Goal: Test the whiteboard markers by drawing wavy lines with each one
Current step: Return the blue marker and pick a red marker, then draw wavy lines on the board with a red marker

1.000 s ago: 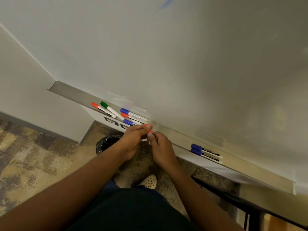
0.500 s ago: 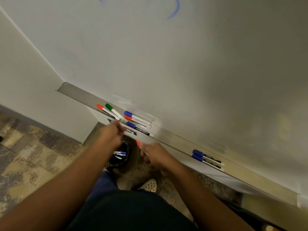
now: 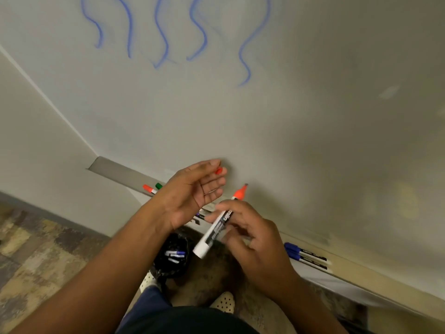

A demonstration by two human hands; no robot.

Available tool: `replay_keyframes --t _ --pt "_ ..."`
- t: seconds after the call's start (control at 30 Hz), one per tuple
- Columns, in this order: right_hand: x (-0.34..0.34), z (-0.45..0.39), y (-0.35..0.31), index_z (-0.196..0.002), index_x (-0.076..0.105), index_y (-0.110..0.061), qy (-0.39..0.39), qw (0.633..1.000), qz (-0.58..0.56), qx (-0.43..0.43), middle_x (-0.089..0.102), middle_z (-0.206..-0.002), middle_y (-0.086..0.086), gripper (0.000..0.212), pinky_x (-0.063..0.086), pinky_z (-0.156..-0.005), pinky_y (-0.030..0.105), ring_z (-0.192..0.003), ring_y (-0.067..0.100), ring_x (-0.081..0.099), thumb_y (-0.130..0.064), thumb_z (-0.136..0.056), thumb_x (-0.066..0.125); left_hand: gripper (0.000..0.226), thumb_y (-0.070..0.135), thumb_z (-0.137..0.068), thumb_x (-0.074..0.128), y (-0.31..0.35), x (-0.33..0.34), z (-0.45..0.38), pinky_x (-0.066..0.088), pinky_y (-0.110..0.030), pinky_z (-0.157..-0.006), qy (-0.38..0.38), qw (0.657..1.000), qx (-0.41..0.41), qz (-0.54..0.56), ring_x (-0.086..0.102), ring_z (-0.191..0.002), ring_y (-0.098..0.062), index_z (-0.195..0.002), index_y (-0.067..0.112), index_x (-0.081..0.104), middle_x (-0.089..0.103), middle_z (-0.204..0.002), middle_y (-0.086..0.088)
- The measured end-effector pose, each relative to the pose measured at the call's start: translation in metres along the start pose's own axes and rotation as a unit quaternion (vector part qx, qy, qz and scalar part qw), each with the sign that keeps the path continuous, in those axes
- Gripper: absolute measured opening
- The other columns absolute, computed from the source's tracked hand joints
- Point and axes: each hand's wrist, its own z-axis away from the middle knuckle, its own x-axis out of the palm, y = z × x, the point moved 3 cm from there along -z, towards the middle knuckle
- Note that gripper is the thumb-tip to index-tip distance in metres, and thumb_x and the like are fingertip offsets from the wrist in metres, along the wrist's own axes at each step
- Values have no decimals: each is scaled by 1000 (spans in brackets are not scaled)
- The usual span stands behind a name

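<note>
Whiteboard (image 3: 313,121) fills most of the frame, with five blue wavy lines (image 3: 166,32) drawn across its upper left. Marker tray (image 3: 115,168) runs diagonally from left of centre to lower right, carrying an orange and a green marker (image 3: 154,188) at left and two blue markers (image 3: 305,256) at right. Right hand (image 3: 255,235), centre, pinches an uncapped orange marker (image 3: 218,227), tip toward the board. Left hand (image 3: 192,189), palm up with fingers loosely extended, holds what appears to be the orange cap (image 3: 218,170) at its fingertips. Black bin (image 3: 172,259) below holds discarded markers.
</note>
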Motion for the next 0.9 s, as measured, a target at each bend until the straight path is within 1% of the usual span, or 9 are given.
replay_keyframes --t 0.13,0.2,0.27,0.33,0.4,0.53,0.63,0.73,0.9 --pt "-5 -11 -34 -105 66 -31 121 987 28 -101 75 -97 -12 27 60 -83 26 -90 11 75 -21 -87 82 13 28 -79 79 31 24 21 58 -28 -71 -68 997 38 6 72 -75 -13 -89 21 75 76 -91 -2" --pt "-11 -13 -55 -100 69 -31 178 973 39 -143 72 -88 -15 12 54 -75 18 -78 9 71 -39 -93 75 24 32 -70 87 46 32 29 58 -28 -72 -98 993 60 14 72 -78 -13 -89 23 75 76 -94 -2" --pt "-17 -16 -78 -111 72 -30 221 956 49 -188 70 -83 -17 23 51 -67 18 -69 9 69 -47 -104 58 33 36 -66 92 61 38 34 55 -30 -76 -123 989 78 17 70 -82 -13 -91 24 74 74 -95 0" --pt "-24 -23 -99 -120 68 -35 271 939 50 -206 71 -75 -10 21 53 -59 26 -60 17 68 -39 -102 58 32 38 -68 91 76 46 38 53 -28 -75 -141 986 90 19 66 -81 -11 -91 24 73 71 -92 3" --pt "-29 -31 -119 -110 62 -36 333 919 47 -206 73 -71 -6 17 56 -55 34 -56 22 70 -32 -94 63 25 35 -72 85 89 56 44 54 -24 -70 -151 984 95 23 64 -76 -9 -91 24 75 69 -90 5" --pt "-45 -44 -157 -95 68 -16 449 826 193 -281 74 -76 0 12 57 -56 37 -61 18 73 -28 -98 67 13 29 -79 73 108 70 58 54 -21 -66 -148 984 96 -2 62 -69 -7 -89 22 78 72 -90 4" --pt "-54 -54 -178 -98 70 -10 495 765 257 -323 73 -88 -1 4 58 -66 33 -75 14 73 -11 -95 73 11 24 -82 72 118 74 65 53 -21 -65 -156 984 84 -23 61 -66 -7 -90 21 77 75 -92 2" --pt "-53 -62 -192 -101 69 -12 539 744 232 -321 70 -90 -6 10 56 -69 27 -75 11 71 -4 -95 71 11 24 -82 72 125 73 67 51 -24 -67 -160 983 74 -46 59 -64 -7 -90 20 79 75 -92 1" --pt "-52 -76 -203 -108 69 -9 580 719 199 -327 74 -93 7 8 61 -68 50 -80 30 76 -14 -101 68 16 30 -74 75 132 66 67 47 -31 -73 -179 980 58 -69 54 -64 -10 -85 20 82 73 -86 2"
